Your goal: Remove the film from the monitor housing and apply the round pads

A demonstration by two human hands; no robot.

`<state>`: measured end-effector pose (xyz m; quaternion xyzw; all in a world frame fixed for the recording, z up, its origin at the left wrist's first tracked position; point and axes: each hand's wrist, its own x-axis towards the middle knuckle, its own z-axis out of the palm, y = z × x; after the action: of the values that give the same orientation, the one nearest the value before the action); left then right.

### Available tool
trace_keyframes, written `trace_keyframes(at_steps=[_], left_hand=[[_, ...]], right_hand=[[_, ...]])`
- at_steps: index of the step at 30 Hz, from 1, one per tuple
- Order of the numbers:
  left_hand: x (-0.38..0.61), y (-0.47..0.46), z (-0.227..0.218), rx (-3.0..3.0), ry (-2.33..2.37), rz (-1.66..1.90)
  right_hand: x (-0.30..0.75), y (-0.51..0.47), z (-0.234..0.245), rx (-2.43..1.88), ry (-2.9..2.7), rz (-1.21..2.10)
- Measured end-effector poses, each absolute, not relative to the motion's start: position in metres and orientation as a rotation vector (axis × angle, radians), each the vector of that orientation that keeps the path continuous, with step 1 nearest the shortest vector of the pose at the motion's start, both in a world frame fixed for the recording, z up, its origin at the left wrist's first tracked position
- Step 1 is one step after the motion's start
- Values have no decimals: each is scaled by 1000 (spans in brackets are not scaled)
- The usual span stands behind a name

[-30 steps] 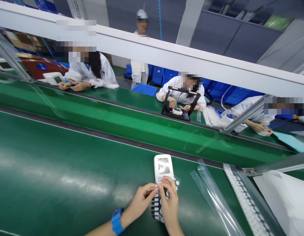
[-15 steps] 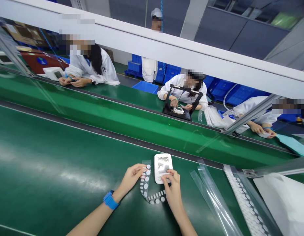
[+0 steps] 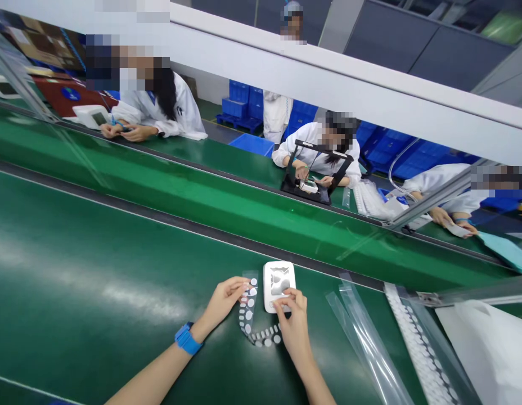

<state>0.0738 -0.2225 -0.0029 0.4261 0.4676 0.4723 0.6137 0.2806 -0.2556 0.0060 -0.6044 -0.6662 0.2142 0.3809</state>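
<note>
A clear strip of white round and oblong stickers (image 3: 249, 315) curves in a U between my hands. My left hand (image 3: 225, 298), with a blue wristband, pinches the strip's upper left end between thumb and fingers. Just to the right, a white handheld device with a screen (image 3: 279, 279) lies face up on the green work surface. My right hand (image 3: 295, 322) has thumb and fingertips drawn together at the device's lower front, by its button area. Whatever those fingertips hold is too small or hidden to make out. The strip's other end runs behind my right hand.
Clear plastic strips (image 3: 366, 332) lie right of my hands. Beyond them are a long sheet of white stickers (image 3: 421, 343) and a white bag (image 3: 489, 349). A green divider (image 3: 227, 208) crosses ahead; behind it co-workers handle parts, one at a black frame (image 3: 318, 174).
My hands, the strip and the device keep nearly the same arrangement. The view has shifted slightly, and the standing person in the background has moved right.
</note>
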Motion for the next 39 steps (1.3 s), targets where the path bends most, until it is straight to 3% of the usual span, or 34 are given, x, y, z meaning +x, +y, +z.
trace_keyframes(at_steps=[14, 39], left_hand=[[75, -224, -4, 1013, 1057, 1073], [112, -264, 1, 1135, 879, 1009]], right_hand=[[286, -251, 9, -1493, -1579, 714], [262, -273, 16, -1296, -1570, 585]])
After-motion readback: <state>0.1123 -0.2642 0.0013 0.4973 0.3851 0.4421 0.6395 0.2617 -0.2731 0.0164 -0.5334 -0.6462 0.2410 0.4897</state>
